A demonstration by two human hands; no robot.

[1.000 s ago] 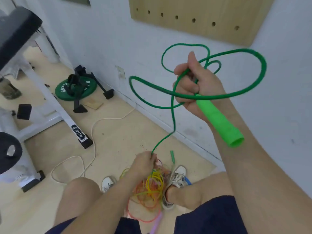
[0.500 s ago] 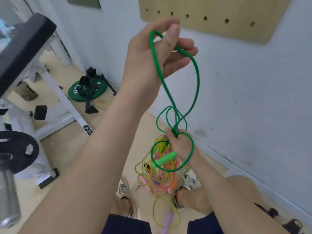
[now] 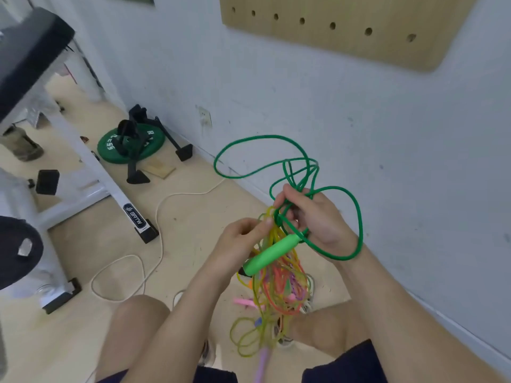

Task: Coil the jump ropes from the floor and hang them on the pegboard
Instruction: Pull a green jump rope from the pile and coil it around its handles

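Note:
A green jump rope [image 3: 358, 217] is gathered in loose loops in my right hand [image 3: 318, 219], whose fingers curl round the bunched strands. Its bright green handle [image 3: 269, 255] hangs down and to the left from that hand. My left hand [image 3: 240, 241] pinches the green cord close beside the right hand's fingers. Below both hands a tangle of yellow, orange, pink and purple ropes [image 3: 279, 294] lies on the floor between my feet. The wooden pegboard [image 3: 345, 26] with a row of holes hangs on the wall above.
A white weight bench frame [image 3: 91, 167] stands at the left, with a green weight plate [image 3: 130, 146] and black stands near the wall. A white cable [image 3: 154, 244] snakes across the beige floor. A dark weight plate [image 3: 16, 250] sits at the left edge.
My left hand has come down from high near the pegboard to meet my right hand. The green cord now forms more loops at the right hand, and the handle hangs lower left.

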